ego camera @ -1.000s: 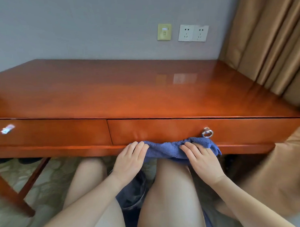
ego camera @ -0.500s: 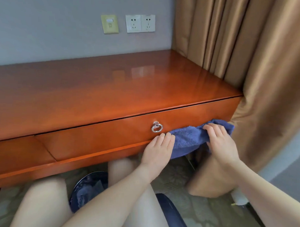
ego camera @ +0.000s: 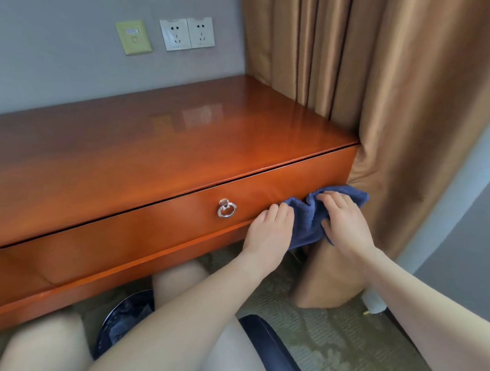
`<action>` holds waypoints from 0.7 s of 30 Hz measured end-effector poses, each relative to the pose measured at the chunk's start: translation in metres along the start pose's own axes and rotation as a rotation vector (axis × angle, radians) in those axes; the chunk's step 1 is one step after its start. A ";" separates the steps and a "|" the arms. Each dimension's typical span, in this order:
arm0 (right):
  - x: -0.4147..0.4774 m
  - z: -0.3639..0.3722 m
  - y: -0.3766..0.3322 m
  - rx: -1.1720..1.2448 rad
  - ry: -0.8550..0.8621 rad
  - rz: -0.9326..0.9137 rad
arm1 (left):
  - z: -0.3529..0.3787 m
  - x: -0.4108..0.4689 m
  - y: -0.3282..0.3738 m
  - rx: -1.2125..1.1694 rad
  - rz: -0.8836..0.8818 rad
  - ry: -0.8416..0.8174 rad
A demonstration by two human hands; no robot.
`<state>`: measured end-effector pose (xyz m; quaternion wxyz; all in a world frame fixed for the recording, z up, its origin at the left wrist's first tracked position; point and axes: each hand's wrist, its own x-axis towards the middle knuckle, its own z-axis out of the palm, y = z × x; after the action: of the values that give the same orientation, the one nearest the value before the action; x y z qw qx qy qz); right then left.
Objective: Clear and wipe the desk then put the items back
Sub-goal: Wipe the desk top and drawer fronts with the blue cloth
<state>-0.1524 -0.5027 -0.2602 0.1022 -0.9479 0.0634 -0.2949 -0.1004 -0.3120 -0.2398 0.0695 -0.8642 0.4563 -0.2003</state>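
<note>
STEP wiping drawer front | cloth bunched beneath right hand, fingers together, pressing | left hand fingers flat, together, touching cloth's edge | ADVICE spread the bunch, press evenly (my judgement) | AROUND ring pull left of left fingers; curtain just past right fingertips, could snag

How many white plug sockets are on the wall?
2. One white socket sits just right of the yellow-green plate; the other socket is beside it, nearer the curtain. More may hide behind it.
</note>
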 end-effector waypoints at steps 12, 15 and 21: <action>-0.011 0.013 -0.094 -0.010 -0.104 -0.181 | -0.004 -0.132 -0.094 -0.033 -0.096 0.091; -0.015 0.021 -0.126 0.006 -0.126 -0.235 | -0.007 -0.167 -0.116 -0.043 -0.140 0.098; -0.021 0.036 -0.192 0.047 -0.148 -0.371 | -0.021 -0.237 -0.157 0.005 -0.247 0.059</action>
<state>-0.1374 -0.3064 -0.2562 0.0725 -0.9598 -0.1271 -0.2396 -0.1085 -0.0268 -0.2400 0.0331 -0.9073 0.3478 -0.2338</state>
